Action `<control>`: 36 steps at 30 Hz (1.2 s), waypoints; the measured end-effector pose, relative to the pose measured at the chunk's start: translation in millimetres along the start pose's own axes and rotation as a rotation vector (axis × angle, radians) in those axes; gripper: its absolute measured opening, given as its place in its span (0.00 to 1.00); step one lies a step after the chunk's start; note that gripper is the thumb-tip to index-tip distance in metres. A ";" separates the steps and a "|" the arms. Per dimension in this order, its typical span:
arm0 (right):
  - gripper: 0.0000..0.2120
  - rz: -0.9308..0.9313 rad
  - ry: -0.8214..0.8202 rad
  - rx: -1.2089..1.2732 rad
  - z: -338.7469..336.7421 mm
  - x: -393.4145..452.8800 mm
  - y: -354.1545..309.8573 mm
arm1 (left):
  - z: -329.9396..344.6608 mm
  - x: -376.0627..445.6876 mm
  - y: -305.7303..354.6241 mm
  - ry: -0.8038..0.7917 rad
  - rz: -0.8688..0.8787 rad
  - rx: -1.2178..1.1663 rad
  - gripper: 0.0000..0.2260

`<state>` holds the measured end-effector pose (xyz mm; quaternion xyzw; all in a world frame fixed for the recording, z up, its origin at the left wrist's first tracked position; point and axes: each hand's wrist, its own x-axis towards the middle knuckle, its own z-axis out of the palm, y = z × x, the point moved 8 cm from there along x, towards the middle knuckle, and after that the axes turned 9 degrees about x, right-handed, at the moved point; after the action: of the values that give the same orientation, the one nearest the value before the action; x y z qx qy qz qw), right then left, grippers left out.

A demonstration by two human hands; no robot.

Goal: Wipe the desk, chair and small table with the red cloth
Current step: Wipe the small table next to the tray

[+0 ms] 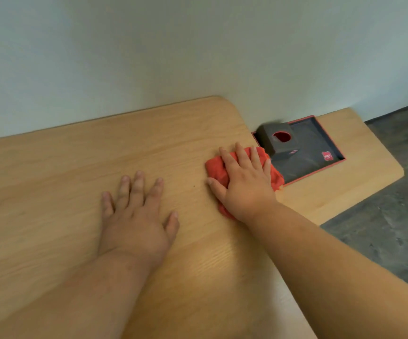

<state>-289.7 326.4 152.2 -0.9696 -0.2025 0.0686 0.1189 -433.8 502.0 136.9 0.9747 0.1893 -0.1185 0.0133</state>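
The desk (75, 179) is being wiped, so the first of the three surfaces is judged to be in hand. The red cloth (225, 165) is pressed flat against the wood near the desk's right edge by the right hand (243, 182), whose fingers are spread over it rather than curled around it. The left hand (134, 216) is laid palm down on bare wood, fingers splayed, with nothing held. Just beyond the cloth, a dark tray (318, 143) carrying a grey tissue box (279, 138) is seen on the lower small table (359, 167). The chair is not in view. Next, the cloth is probably to be drawn back across the unwiped wood, without being snagged on the tray.
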 end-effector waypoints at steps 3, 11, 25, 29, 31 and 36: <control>0.40 -0.025 -0.028 -0.007 1.7 42.0 -12.8 | -0.1 0.0 -0.7 0.005 0.000 -0.007 0.36; 0.32 -0.067 -0.081 0.075 1.9 148.3 -59.5 | -0.6 1.3 -1.3 0.040 -0.018 -0.029 0.35; 0.37 -0.063 -0.080 0.064 3.0 48.6 -38.3 | -1.1 1.1 -1.1 0.056 -0.013 -0.006 0.35; 0.38 -0.038 -0.083 0.069 -0.7 -8.9 -12.7 | -1.0 -0.2 -1.0 0.045 -0.004 -0.001 0.35; 0.38 -0.024 -0.090 0.073 -2.6 -42.9 2.1 | -0.1 0.2 -0.9 0.031 0.002 0.000 0.35; 0.38 0.021 -0.124 0.058 -2.0 -125.7 33.3 | -1.1 0.5 -2.0 0.043 -0.003 0.008 0.35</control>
<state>-390.9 244.9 156.1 -0.9617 -0.1972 0.1358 0.1336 -433.9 504.1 137.9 0.9767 0.1904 -0.0985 0.0051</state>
